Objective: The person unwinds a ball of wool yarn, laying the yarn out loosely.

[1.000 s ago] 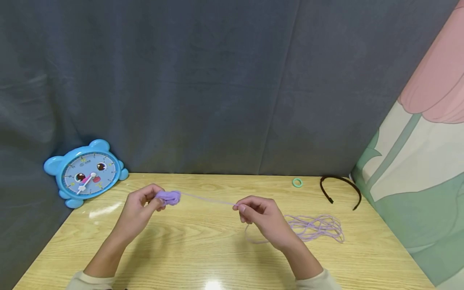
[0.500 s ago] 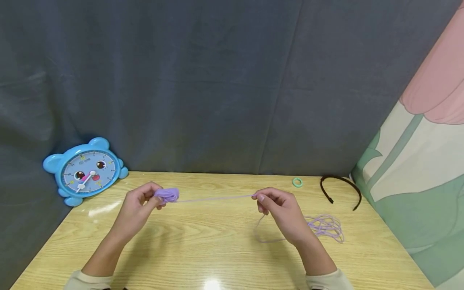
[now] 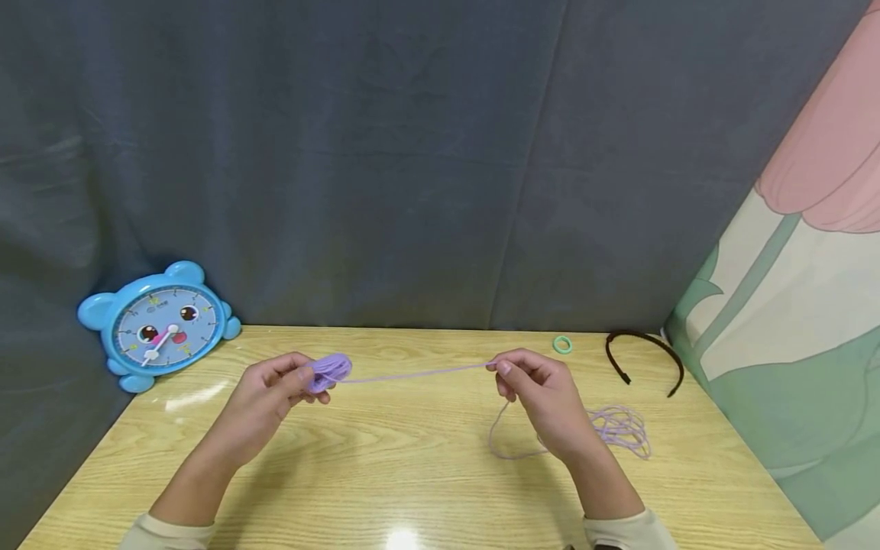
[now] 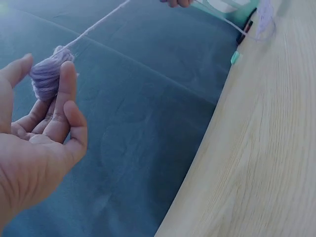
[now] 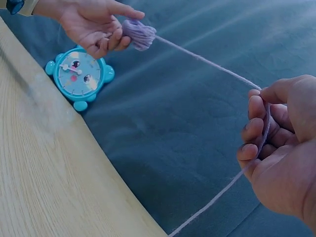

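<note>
A small wound bundle of purple yarn is pinched between the thumb and fingers of my left hand, above the table. From it a taut strand runs across to my right hand, whose thumb and forefinger pinch it. In the right wrist view the strand passes on over the palm and hangs down below the curled fingers. Past the right wrist, a loose tangle of the same yarn lies on the table, partly hidden by the forearm.
A blue bear-shaped clock leans at the table's back left. A small green ring and a black headband lie at the back right. A dark curtain hangs behind the wooden table.
My right hand has moved to the right, lengthening the strand between the hands. The yarn bundle has turned in my left hand and shifted slightly right over the last half second.
</note>
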### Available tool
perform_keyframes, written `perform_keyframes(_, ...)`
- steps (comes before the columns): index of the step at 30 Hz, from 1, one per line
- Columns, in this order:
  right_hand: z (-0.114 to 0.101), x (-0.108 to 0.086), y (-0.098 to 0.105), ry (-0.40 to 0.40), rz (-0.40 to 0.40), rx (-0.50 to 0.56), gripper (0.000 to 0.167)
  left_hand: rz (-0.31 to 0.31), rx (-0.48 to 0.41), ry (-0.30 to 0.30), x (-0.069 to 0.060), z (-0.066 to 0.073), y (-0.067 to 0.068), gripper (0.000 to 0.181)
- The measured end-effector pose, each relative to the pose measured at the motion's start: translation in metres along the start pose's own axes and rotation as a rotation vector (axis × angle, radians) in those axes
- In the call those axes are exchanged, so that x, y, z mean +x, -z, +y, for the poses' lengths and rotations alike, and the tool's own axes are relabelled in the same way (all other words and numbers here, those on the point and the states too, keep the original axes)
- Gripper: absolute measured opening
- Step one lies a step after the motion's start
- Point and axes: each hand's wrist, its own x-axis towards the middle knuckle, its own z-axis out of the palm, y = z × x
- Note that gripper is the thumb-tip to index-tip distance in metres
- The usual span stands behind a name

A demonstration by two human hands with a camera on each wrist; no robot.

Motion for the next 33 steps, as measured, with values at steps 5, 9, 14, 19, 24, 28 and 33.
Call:
perform_keyframes(5,0.0005,-0.0005,0.0006,-0.002,-0.001,0.019,0.016,-0.042,-0.154,0.045,0.001,-0.0001,0.0018,0.024)
perform_keyframes(9,0.0005,-0.001,0.0016,0.004,0.008,0.029,0.017,-0.009,-0.156,0.118,0.0012,0.002,0.0014,0.016)
perform_keyframes(14,-0.0006,-0.0011,0.0024,0.008,0.022,0.026,0.017,-0.003,-0.136,0.144,0.0019,0.003,0.0013,0.017)
perform_keyframes(19,-0.002,-0.0008,0.0032,0.012,0.025,0.021,0.017,-0.088,-0.143,0.134,0.0019,0.0022,0.002,0.042)
perform_keyframes(24,-0.0033,-0.0003,0.0042,0.015,0.035,0.017,0.017,-0.123,-0.064,0.165,0.0004,0.0034,-0.0006,0.06)
perform_keyframes(28,-0.0038,-0.0003,0.0046,0.028,0.033,0.037,0.018,-0.138,0.012,0.203,-0.0004,0.0036,-0.0028,0.055)
perform_keyframes(33,-0.0033,-0.0002,0.0059,0.037,0.033,0.055,0.02,-0.175,0.02,0.188,0.0005,-0.0001,-0.0036,0.037)
